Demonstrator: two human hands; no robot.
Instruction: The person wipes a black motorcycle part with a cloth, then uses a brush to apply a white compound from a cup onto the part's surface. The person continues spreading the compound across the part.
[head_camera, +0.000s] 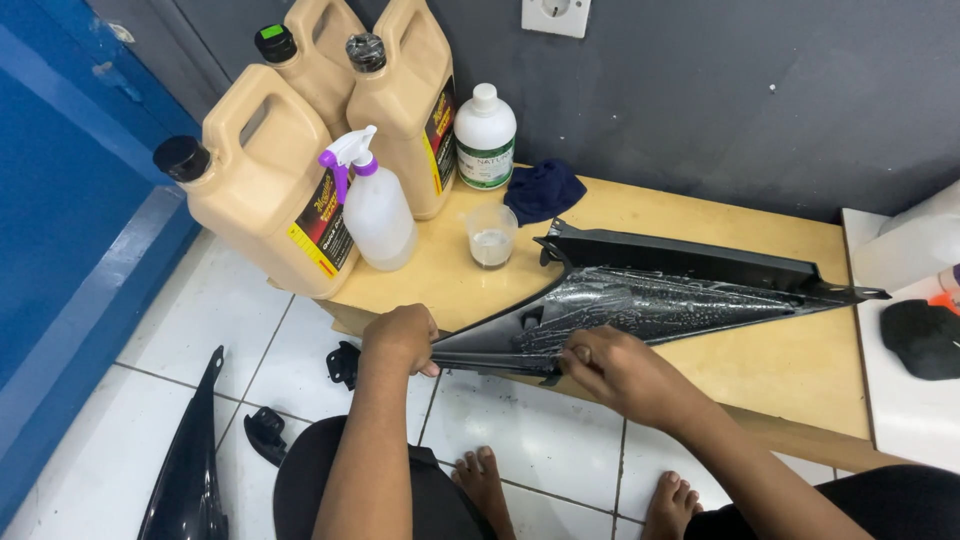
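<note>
My left hand (402, 338), at lower centre of the frame, is curled tight around the pointed near end of a black plastic panel (690, 268), gripping its edge. My right hand (618, 368), just right of it, lies half open with fingertips (578, 353) pressing on the wet clear film (650, 303) that covers the panel's face. The panel stretches from between my hands toward the right edge, lying on the wooden table (800, 360). At upper left stand three tan jugs (262, 180), one spray bottle (375, 205), one white bottle (485, 135) and one plastic cup (491, 235); one dark blue cloth (543, 190) lies behind the cup.
</note>
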